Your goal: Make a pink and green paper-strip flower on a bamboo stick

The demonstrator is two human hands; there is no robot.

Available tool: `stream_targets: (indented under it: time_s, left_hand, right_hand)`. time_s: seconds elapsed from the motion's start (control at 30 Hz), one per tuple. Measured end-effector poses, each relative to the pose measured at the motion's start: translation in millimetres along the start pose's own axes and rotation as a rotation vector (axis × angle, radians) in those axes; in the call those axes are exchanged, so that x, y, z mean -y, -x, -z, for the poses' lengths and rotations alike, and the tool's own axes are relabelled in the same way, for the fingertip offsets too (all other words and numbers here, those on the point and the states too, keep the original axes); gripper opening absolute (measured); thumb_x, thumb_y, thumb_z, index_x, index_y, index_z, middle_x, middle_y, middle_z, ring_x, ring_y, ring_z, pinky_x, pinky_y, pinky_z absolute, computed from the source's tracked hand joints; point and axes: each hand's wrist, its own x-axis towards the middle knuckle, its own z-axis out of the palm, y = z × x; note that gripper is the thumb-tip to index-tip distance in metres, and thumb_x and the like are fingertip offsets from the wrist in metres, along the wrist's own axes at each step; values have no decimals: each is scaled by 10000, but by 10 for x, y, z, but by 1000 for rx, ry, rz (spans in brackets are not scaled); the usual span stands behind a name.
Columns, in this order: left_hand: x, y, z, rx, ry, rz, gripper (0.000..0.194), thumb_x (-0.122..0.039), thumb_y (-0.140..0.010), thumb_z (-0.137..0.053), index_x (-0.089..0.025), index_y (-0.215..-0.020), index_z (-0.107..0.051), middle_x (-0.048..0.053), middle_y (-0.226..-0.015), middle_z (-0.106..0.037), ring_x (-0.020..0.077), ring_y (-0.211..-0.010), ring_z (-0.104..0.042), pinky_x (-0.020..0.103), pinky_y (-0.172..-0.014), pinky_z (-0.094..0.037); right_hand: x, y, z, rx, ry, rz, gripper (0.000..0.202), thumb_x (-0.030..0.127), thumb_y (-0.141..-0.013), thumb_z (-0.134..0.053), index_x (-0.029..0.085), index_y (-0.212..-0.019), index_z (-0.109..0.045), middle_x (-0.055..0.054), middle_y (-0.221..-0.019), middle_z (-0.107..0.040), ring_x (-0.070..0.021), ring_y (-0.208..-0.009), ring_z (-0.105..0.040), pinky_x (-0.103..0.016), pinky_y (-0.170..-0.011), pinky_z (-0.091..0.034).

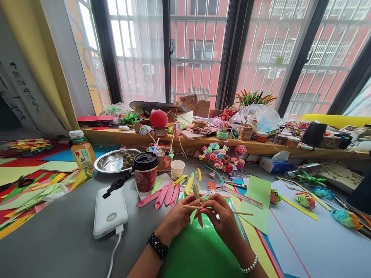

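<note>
Above a shiny green surface (191, 251), my left hand (178, 216) is closed on a folded paper piece (196, 191) with green and pink points that stick up and down. My right hand (222, 216) pinches a thin wooden stick (243, 213), which lies crosswise through its fingers. The stick's left end reaches over my left fingers, and its middle is hidden by the right hand. Both hands' fingertips meet at the paper's centre. Folded pink paper strips (165, 195) lie just left of the hands, close to a yellow folded strip (189, 184).
A lidded coffee cup (145, 175), small paper cup (177, 170), white power bank (110, 212) and juice bottle (82, 152) stand left. A metal plate (108, 164) holds small fruits. Right are a ruler (246, 199), green paper (257, 189) and crumpled paper flowers (305, 200).
</note>
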Motion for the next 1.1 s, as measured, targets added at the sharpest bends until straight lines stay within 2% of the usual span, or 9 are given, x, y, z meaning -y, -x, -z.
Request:
stream_targets:
  time_s: [0.2, 0.33, 0.5, 0.6, 0.67, 0.73, 0.83, 0.93, 1.1]
  left_hand:
    - [-11, 12, -15, -40, -39, -7, 140, -227, -655, -646, -199, -790, -622, 16, -839, -666, 134, -718, -593, 219, -593, -441]
    - [17, -11, 9, -29, 27, -11, 98, -218, -661, -654, -196, -755, -635, -3, -789, -663, 97, -673, -581, 188, -598, -434]
    - [43, -41, 44, -32, 33, -21, 150, -228, -659, -664, -186, -801, -639, 26, -851, -666, 113, -695, -599, 201, -619, -449]
    - [-7, -38, 74, -123, -66, -89, 228, -316, -719, -602, -171, -894, -622, 73, -951, -645, 157, -779, -615, 260, -693, -471]
    - [-60, -23, 96, -261, -225, -277, 261, -375, -769, -525, -171, -903, -618, 84, -983, -627, 182, -865, -601, 308, -769, -463]
    - [-102, -1, 109, -340, -544, -545, 238, -372, -771, -524, -183, -859, -639, 75, -942, -630, 199, -915, -574, 344, -824, -437]
    - [-104, 24, 102, -219, -1105, -826, 148, -301, -716, -613, -224, -828, -672, 52, -858, -642, 213, -880, -560, 382, -822, -423]
    - [-47, 19, 83, -121, -1412, -915, 165, -229, -750, -579, -252, -890, -664, 46, -837, -645, 202, -825, -560, 364, -733, -458]
    - [11, -12, 104, -112, -1533, -986, 147, -205, -772, -552, -222, -864, -666, 47, -793, -648, 197, -789, -558, 352, -690, -470]
  right_hand:
    - [10, 2, -2, 11, 18, 3, 110, 210, -844, -468, 190, -810, -571, -46, -766, -519, -165, -716, -532, -295, -616, -479]
    - [17, 14, -11, 6, 36, 11, 113, 203, -844, -464, 186, -811, -570, -50, -773, -521, -166, -726, -535, -294, -627, -483]
    - [-19, 23, -20, 6, 58, 31, 100, 201, -842, -469, 184, -811, -563, -51, -777, -522, -163, -725, -534, -285, -624, -484]
    - [-83, 14, -13, -19, 104, 64, 101, 201, -842, -471, 183, -810, -565, -48, -773, -528, -161, -721, -535, -281, -624, -484]
    - [-128, 4, 0, -34, 165, 74, 103, 199, -841, -473, 177, -812, -569, -52, -776, -533, -164, -720, -538, -278, -619, -483]
    - [-160, -3, 15, -39, 229, 72, 115, 197, -844, -467, 173, -808, -573, -57, -776, -536, -167, -716, -540, -276, -608, -479]
    - [-172, -6, 28, -43, 288, 71, 149, 211, -855, -447, 174, -789, -575, -55, -754, -538, -169, -702, -538, -276, -589, -475]
    - [-163, -3, 24, -35, 312, 79, 174, 221, -864, -427, 175, -784, -575, -54, -737, -540, -171, -695, -534, -279, -579, -474]
    - [-146, -4, 19, 2, 319, 103, 190, 224, -872, -409, 176, -788, -573, -57, -740, -542, -170, -689, -527, -279, -571, -471]
